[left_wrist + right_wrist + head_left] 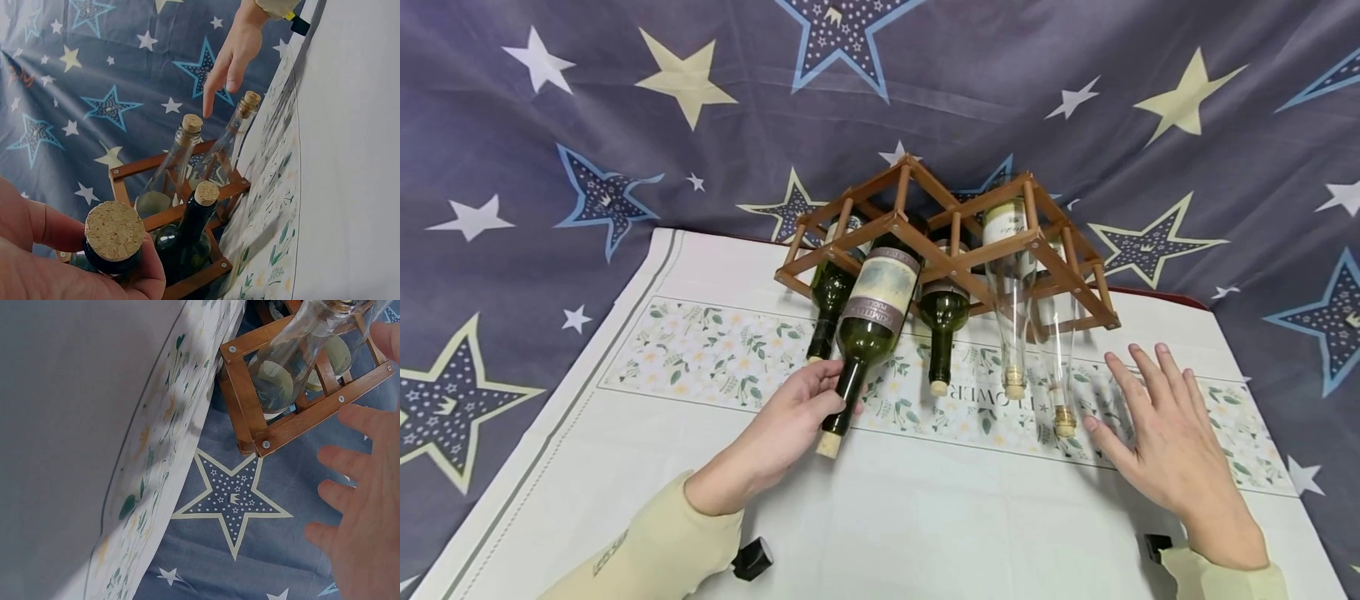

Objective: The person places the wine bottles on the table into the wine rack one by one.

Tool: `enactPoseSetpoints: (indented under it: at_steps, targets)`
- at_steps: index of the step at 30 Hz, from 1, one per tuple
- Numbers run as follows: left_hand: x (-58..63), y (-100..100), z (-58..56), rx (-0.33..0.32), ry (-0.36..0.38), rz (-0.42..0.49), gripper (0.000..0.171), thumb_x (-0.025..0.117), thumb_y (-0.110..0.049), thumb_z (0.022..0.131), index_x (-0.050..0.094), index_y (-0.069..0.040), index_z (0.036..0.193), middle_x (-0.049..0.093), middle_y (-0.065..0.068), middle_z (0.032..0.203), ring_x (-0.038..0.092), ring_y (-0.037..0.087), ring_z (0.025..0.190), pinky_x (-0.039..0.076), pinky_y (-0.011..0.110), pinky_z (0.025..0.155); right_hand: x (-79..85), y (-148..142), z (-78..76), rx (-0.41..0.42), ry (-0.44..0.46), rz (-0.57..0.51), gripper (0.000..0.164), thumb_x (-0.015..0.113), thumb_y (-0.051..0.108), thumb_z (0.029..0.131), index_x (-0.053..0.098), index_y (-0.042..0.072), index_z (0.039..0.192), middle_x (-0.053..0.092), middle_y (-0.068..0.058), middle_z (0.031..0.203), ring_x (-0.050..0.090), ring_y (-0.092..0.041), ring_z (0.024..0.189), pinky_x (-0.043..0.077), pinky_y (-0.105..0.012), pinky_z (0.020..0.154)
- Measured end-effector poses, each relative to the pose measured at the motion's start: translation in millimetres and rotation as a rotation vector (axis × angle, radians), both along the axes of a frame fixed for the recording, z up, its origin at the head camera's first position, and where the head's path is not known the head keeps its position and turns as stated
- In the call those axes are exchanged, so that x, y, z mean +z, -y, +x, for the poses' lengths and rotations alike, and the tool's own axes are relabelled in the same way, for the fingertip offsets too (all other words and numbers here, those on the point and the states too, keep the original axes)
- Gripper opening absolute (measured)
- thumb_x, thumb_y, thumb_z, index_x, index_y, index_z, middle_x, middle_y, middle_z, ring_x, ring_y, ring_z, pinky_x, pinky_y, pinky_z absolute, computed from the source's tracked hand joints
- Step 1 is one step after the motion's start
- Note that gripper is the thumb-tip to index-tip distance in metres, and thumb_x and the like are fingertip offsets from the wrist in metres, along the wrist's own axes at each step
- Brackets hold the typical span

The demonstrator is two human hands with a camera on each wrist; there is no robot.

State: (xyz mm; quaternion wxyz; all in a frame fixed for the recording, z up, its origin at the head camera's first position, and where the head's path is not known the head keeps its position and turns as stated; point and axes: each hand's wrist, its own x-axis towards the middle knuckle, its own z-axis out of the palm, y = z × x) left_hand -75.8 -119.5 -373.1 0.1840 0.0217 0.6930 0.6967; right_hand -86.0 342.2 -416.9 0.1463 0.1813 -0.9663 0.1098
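Note:
My left hand [797, 417] grips the dark neck of a green wine bottle [868, 321] with a cream and brown label; its base end lies in the upper part of a wooden wine rack [955, 271]. In the left wrist view the bottle's cork [114, 230] faces the camera between thumb and fingers. My right hand [1172, 442] is spread with straight fingers, touching nothing, to the right of a clear corked bottle [1056, 358]. Another clear bottle [1013, 333] and two green bottles, one in the middle [943, 321] and one at left [831, 292], also sit in the rack, necks toward me.
The rack stands at the back of a table with a white cloth [925, 525] bearing a floral band. Behind it hangs a grey star-patterned curtain [985, 100]. Small black objects sit by each wrist, one near the left sleeve [752, 558].

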Motion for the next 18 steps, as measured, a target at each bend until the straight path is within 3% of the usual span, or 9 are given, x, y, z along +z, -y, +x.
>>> enactPoseSetpoints:
  at_steps: [8, 18]
  targets:
    - [0.5, -7, -8.6, -0.009, -0.015, 0.029, 0.059, 0.046, 0.002, 0.098, 0.032, 0.016, 0.154, 0.058, 0.027, 0.139, 0.062, 0.034, 0.118, 0.049, 0.028, 0.103, -1.4, 0, -0.7, 0.002, -0.008, 0.001, 0.085, 0.068, 0.053, 0.096, 0.038, 0.015, 0.166, 0.031, -0.023, 0.168, 0.012, -0.043, 0.161, 0.004, -0.065, 0.127]
    - [0.1, -14, -22.4, -0.005, -0.024, 0.070, 0.059, 0.046, 0.001, 0.101, 0.029, 0.016, 0.156, 0.056, 0.029, 0.141, 0.064, 0.025, 0.115, 0.051, 0.028, 0.100, -1.9, 0, -1.3, 0.001, -0.006, 0.004, 0.085, 0.067, 0.054, 0.097, 0.036, 0.015, 0.166, 0.031, -0.023, 0.168, 0.011, -0.043, 0.161, 0.003, -0.064, 0.127]
